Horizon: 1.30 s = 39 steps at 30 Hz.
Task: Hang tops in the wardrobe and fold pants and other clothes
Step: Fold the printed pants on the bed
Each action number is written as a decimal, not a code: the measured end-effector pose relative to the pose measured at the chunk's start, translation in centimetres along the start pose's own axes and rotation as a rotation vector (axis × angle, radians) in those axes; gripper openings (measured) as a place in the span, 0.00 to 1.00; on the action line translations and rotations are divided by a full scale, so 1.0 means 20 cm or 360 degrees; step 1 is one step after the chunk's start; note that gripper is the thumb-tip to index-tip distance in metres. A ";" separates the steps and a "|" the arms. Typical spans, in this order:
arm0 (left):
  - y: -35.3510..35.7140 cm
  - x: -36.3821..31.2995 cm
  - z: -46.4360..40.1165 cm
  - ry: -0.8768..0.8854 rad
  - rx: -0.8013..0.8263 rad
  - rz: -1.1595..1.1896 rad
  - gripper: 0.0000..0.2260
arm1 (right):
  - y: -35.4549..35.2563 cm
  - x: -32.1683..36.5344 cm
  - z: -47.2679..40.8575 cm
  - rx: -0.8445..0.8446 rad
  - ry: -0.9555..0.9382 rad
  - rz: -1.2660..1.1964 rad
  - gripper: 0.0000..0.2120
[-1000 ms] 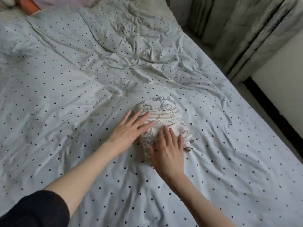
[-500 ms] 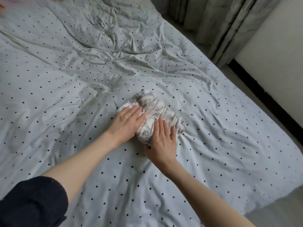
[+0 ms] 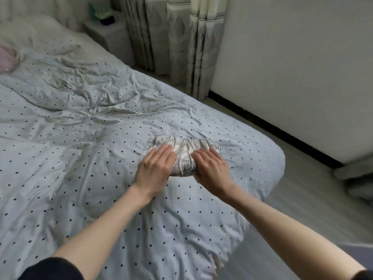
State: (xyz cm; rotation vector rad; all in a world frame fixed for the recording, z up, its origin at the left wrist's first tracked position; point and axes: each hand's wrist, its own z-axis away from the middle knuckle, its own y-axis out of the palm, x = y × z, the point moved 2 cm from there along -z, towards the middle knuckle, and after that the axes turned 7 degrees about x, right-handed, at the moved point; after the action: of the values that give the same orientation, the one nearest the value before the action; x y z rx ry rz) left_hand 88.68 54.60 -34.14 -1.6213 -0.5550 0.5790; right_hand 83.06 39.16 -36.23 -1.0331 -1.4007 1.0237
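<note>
Your left hand lies flat on the small folded white cloth with grey line drawings. Its fingers are straight and close together, and they press down on the left end of the cloth. Your right hand lies on the right end of the same cloth. Its fingers are mostly straight too, side by side, bent just a little over the cloth's near edge. I cannot tell if the thumb is tucked under the cloth.

The folded cloth sits on the pale blue bed cover with small dark dots. It is near the foot corner of the bed, on the side next to the grey floor. The cloth is a short, puffy bundle with a bunched edge along its far side. A bare strip of it shows between your two hands.

The bed cover is crumpled and has many folds on the far side of the cloth. A pink thing peeks in far up the bed from the cloth, at the left edge. Past the bed, well away from the cloth, hang pale curtains with a grey leaf pattern. A white bedside table stands beside them with a dark little box on top. A white wall with a dark strip along the bottom runs across the floor from the cloth.
</note>
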 end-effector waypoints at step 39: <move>-1.52 -4.24 0.06 0.2642 -0.0781 0.0968 0.22 | -2.38 -0.58 3.68 -0.0649 0.2600 0.1433 0.21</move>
State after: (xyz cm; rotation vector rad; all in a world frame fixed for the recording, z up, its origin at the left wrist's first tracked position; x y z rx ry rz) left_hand 22.85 3.92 0.63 -2.0991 1.1213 -0.6309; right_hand 7.95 12.68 2.01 -2.1223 0.3035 0.1174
